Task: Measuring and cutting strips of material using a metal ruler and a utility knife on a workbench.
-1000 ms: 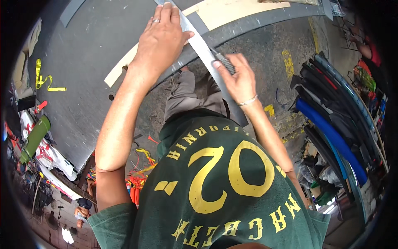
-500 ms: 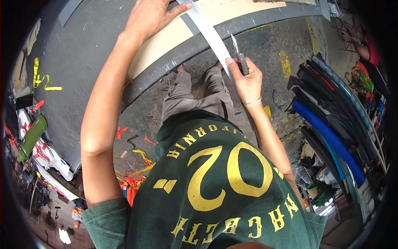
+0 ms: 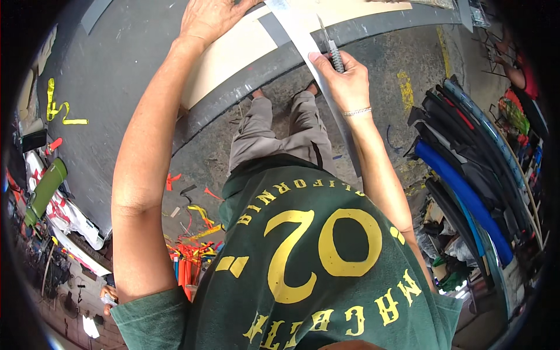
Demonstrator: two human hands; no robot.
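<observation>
My right hand (image 3: pixel 349 81) is closed around a utility knife (image 3: pixel 335 57), its thin blade pointing away over the table edge. The right thumb also presses on a long metal straightedge (image 3: pixel 298 42), which runs from the top of the view, under this hand and down beside my forearm. Beige sheet material (image 3: pixel 230 67) lies on the dark table, crossed by a grey strip (image 3: pixel 274 29). My left hand (image 3: pixel 211 22) rests over the sheet with its thumb stretched toward the straightedge; its fingertips are cut off by the upper edge.
The grey table (image 3: pixel 134 35) ends in a curved front edge before my legs. Rolls of black and blue material (image 3: pixel 461 181) are piled at the right. A yellow strap (image 3: pixel 64 111) lies on the left; orange and yellow scraps (image 3: pixel 192 256) litter the floor. Another person (image 3: pixel 516 70) is partly visible far right.
My right hand has moved up and away with the knife, and the straightedge has shifted up and left. My left hand has slid slightly farther away, leaving less of it in view.
</observation>
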